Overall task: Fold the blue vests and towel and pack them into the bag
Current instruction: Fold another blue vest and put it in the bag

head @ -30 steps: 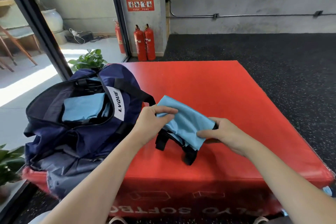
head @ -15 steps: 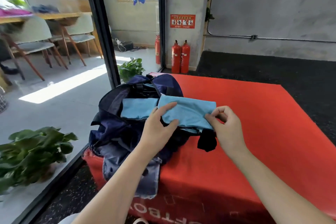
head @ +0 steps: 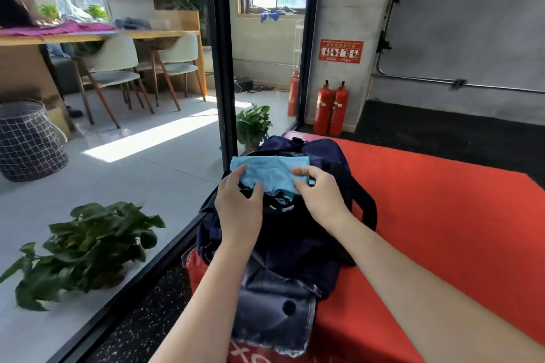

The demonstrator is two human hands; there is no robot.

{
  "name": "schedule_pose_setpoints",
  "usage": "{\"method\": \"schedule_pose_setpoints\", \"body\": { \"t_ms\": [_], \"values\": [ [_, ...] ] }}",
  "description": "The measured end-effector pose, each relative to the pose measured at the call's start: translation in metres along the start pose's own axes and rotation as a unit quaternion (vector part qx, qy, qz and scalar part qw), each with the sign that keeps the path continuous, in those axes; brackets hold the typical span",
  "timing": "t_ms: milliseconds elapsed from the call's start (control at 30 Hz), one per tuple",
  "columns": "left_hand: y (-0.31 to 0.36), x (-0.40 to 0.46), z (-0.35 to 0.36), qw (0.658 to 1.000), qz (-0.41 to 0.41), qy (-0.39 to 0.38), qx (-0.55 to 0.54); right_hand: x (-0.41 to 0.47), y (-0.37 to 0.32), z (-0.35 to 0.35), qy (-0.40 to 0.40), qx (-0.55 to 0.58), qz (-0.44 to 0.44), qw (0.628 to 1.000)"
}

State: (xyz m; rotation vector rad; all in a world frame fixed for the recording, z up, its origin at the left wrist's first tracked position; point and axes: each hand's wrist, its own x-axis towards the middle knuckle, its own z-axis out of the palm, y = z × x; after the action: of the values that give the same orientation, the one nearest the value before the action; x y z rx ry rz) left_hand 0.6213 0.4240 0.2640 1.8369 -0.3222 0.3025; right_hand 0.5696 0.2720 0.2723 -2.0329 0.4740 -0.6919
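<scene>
Packing step: left hand (head: 239, 200) and right hand (head: 317, 194) both pinch the folded blue vest (head: 269, 175) over the open bag (head: 295, 233), next lower it in and let go

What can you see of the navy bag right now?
The navy bag is a soft duffel of dark blue fabric, slumped on the left end of the red mat, its near end hanging over the mat's edge. Its top is open. A dark strap loops out on its right side. A folded light blue cloth sits in the opening, held by the left hand and right hand, whose fingers curl over it.
</scene>
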Motion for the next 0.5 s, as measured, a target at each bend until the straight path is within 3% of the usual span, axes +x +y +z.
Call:
{"method": "schedule_pose_setpoints", "body": {
  "t_ms": [267, 500],
  "values": [
    [-0.005, 0.029, 0.012, 0.998, 0.004, -0.041, 0.049, 0.018, 0.012, 0.021, -0.026, -0.025, 0.054, 0.998],
    [-0.014, 0.052, 0.043, 0.986, 0.026, -0.149, 0.064, 0.036, 0.029, 0.0, -0.025, -0.126, 0.071, 0.989]
  ]
}}
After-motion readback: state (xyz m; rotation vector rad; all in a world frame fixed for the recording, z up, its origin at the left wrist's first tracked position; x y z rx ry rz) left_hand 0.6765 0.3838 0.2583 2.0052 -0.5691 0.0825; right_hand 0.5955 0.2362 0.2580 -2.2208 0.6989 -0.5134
